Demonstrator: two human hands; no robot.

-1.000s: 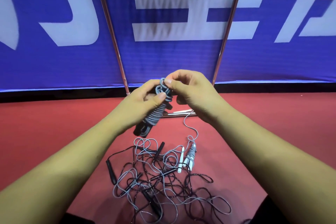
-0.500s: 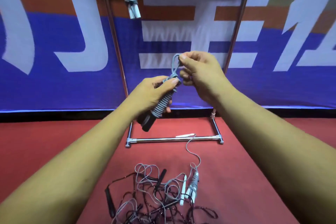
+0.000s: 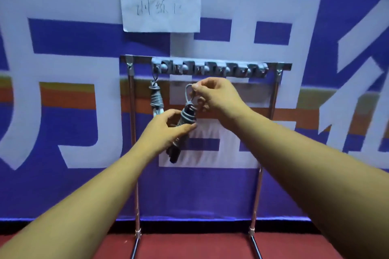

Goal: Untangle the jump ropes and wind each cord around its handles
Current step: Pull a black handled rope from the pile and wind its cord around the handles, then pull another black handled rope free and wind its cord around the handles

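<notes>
My left hand [image 3: 166, 132] grips a wound jump rope [image 3: 183, 121]: grey cord coiled around black handles whose ends stick out below my fist. My right hand [image 3: 212, 94] pinches a loop of the grey cord [image 3: 187, 92] that rises from the top of the bundle. Both hands are held up in front of a metal rack, just below its hook bar [image 3: 208, 69]. A second wound rope [image 3: 156, 99] with white handles hangs from the leftmost hook. The tangled ropes on the floor are out of view.
The metal rack [image 3: 132, 132] stands on the red floor [image 3: 189, 246] against a blue banner with large white characters. A paper note [image 3: 161, 0] is taped to the banner above the rack. Several hooks to the right of the hanging rope are bare.
My view has tilted up from the floor to the rack's top. Both hands have lifted the wound rope toward the hook bar, and the right hand has pulled the loop out higher.
</notes>
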